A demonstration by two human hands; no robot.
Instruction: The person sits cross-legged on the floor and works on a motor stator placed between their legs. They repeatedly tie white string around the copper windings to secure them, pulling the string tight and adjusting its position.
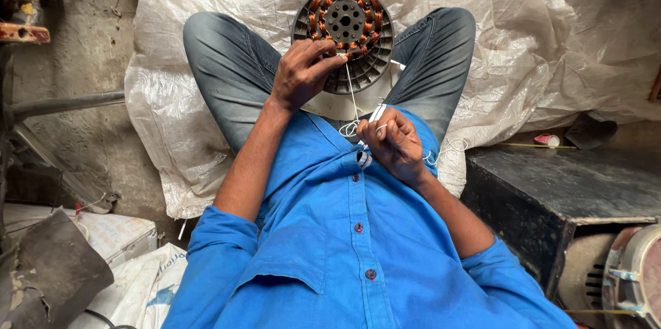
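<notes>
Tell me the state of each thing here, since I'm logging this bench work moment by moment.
Left hand: closed on the stator's rim, fingertips at the windings.
Right hand: closed, pinching the white thread.
Stator: propped between the knees, copper coils facing up.
White thread: taut from the windings to the right hand, slack loops below.
Plastic sheet: spread out, crumpled.
Dark box: lid shut.

One stator [344, 26] with copper coils sits between two knees. Two hands work at it: the left hand [301, 74] and the right hand [392, 141]. One white thread [352, 95] runs between them. Three red buttons [358, 228] show on the one blue shirt [323, 246]. One black box [551, 198] stands at the side, and one white sheet [516, 39] covers the floor.
</notes>
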